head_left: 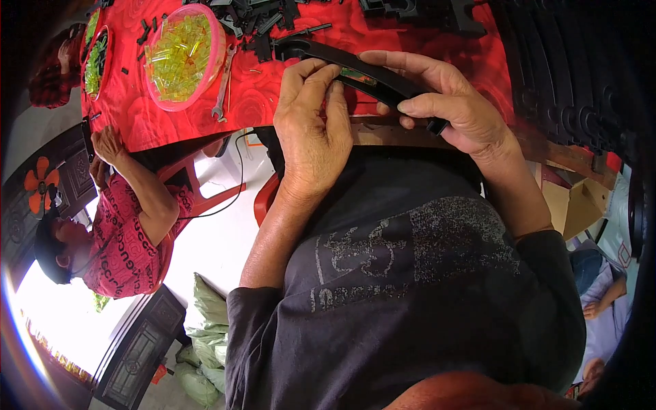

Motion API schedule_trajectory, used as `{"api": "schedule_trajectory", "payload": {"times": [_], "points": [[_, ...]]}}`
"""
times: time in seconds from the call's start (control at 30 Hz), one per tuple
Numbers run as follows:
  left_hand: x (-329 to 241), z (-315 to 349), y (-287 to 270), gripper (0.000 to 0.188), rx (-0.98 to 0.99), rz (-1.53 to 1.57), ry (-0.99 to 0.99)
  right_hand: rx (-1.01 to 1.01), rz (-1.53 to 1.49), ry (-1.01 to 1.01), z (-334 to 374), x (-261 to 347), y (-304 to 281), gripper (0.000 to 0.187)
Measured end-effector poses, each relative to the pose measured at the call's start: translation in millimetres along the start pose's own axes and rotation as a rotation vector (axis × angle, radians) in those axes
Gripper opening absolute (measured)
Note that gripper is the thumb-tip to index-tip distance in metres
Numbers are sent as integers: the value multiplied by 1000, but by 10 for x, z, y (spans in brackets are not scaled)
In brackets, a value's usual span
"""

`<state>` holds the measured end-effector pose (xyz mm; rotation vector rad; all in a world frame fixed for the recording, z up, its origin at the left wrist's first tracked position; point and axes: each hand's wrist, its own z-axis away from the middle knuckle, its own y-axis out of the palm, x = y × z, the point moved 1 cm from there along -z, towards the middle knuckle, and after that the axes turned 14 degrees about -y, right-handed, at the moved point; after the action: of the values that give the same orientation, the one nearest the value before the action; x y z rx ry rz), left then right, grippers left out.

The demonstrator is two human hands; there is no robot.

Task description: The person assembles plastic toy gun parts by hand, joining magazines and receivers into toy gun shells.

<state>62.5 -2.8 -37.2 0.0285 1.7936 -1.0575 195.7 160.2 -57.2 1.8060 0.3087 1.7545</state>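
Both hands are on a long, slightly curved black plastic piece, tilted down to the right above the table's near edge. A slot along its side shows a bit of green and red. My right hand grips its right part, thumb in front and fingers around the back. At its left part, my left hand is closed, with bent fingertips pressed at the slot. Anything small between those fingertips is hidden.
A red rose-patterned cloth covers the table. On it are a pink basket of yellow-green clear tubes, a wrench and black plastic parts. Long black pieces are stacked at right. Another person sits at left.
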Motion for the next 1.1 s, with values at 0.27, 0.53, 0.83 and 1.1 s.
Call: {"api": "schedule_trajectory", "payload": {"times": [0.27,0.53,0.83,1.1], "points": [[21,17,-33,23,55,-30,-1,-42,26,8,-40,-6,26,63],[1,-48,-55,25,83,-86,-13,-96,45,23,-73,-28,43,57],[10,29,-96,37,106,-46,62,-107,-2,45,-83,-34,27,55],[-28,-14,-136,40,130,-218,134,-115,-1,55,-101,-37,69,53]]}}
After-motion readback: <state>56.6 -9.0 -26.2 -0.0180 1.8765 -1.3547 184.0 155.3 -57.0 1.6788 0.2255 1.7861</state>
